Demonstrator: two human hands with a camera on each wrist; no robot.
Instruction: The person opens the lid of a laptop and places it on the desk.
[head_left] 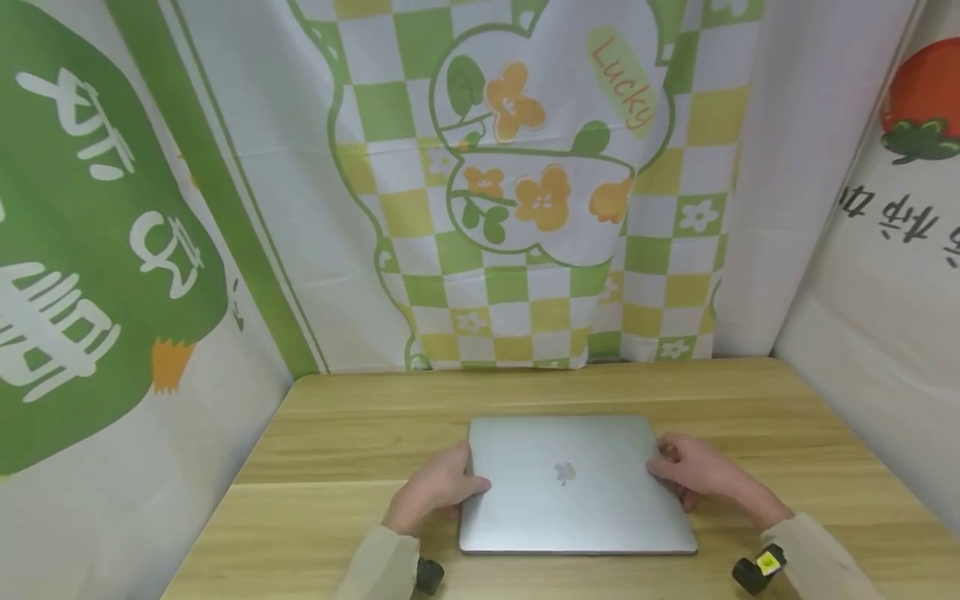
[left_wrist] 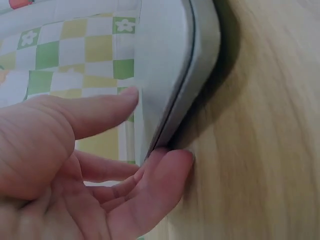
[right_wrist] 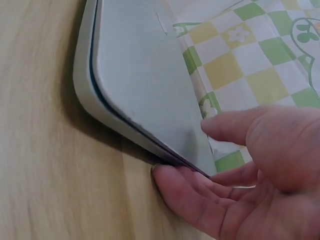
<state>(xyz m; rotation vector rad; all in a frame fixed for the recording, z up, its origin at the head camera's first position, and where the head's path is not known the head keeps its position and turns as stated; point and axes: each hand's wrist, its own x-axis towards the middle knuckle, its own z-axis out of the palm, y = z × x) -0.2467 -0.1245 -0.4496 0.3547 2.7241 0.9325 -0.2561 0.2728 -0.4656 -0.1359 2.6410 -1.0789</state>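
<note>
A closed silver laptop with an apple logo on its lid lies on the wooden table, its long front edge towards me. My left hand holds its left side, the thumb over the lid and the other fingers at the lower edge. On the opposite side, my right hand grips the right edge in much the same way. The left wrist view shows the left fingertips at the laptop's underside. In the right wrist view, the right fingertips also meet the bottom edge, partly hidden beneath it.
The wooden table extends around the laptop on every side. Behind its far edge hangs a green and yellow checked curtain. Printed cloth walls stand close on the left and right. A small dark device sits at each wrist.
</note>
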